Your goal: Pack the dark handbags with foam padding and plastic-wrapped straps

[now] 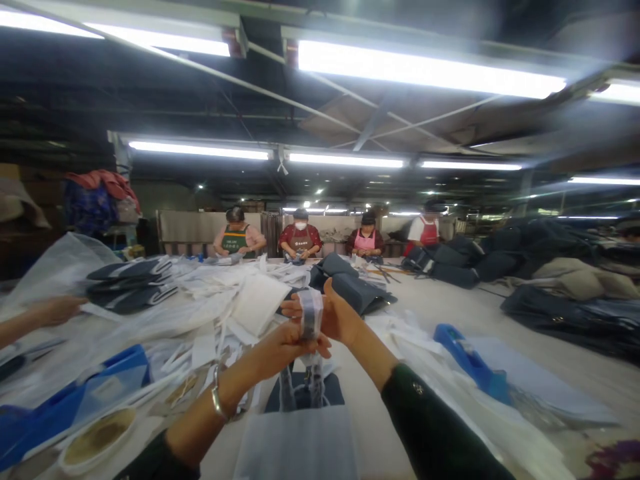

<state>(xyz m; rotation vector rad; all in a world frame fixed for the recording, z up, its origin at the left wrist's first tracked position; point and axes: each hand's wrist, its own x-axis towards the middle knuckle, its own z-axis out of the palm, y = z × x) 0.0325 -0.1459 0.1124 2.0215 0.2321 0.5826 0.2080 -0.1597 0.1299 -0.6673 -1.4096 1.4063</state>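
In front of me, both hands are at a dark strap wrapped in thin white film (311, 313), which looks like a bag handle. My left hand (280, 347), with a silver bangle at the wrist, grips its lower part. My right hand (343, 317) has its thumb raised and its fingers passing behind the strap, their tips showing on the left. Below, wrapped strands run down to a dark grey bag (327, 390) lying on the table. A translucent white sheet (300, 443) covers the bag's near part.
A blue tape dispenser (473, 363) stands at right, and another blue holder (100, 383) at left near a tape roll (100, 433). White wrapping scraps (200, 300) and dark bags (345, 280) lie ahead. Another person's hand (60, 310) reaches in at left. Several co-workers work across the table.
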